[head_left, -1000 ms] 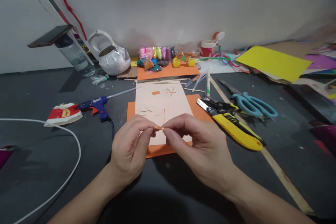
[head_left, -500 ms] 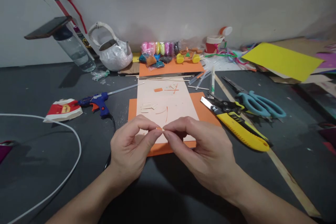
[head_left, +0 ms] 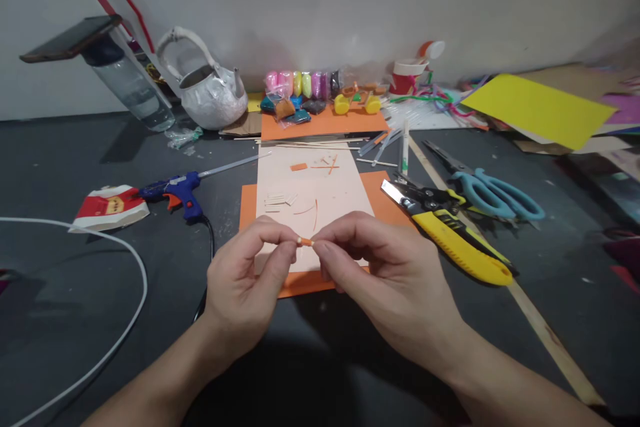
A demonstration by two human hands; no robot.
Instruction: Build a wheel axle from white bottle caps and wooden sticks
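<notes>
Between the fingertips of both hands is a small stick piece with an orange wrap around its middle (head_left: pixel 306 241) and pale ends. My left hand (head_left: pixel 253 273) pinches its left end between thumb and forefinger. The right end is pinched the same way by my right hand (head_left: pixel 387 273). Beneath the hands lies a pale paper sheet (head_left: pixel 340 197) on top of orange paper (head_left: pixel 305 285). Several short cut sticks (head_left: pixel 276 201), a small orange rectangle (head_left: pixel 299 167) and thin orange strips (head_left: pixel 315 215) rest on the pale sheet.
At left are a blue glue gun (head_left: pixel 175 191), a red-and-white packet (head_left: pixel 111 205) and a white cable (head_left: pixel 137 260). To the right lie a yellow cutter (head_left: pixel 463 250), blue-handled scissors (head_left: pixel 493 195) and a wooden strip (head_left: pixel 545 333). A silver kettle (head_left: pixel 213 100) and clay packets (head_left: pixel 300 87) stand behind.
The orange-wrapped stick, mostly covered by fingertips before, now shows more fully as the fingers sit farther apart. The camera view has shifted slightly.
</notes>
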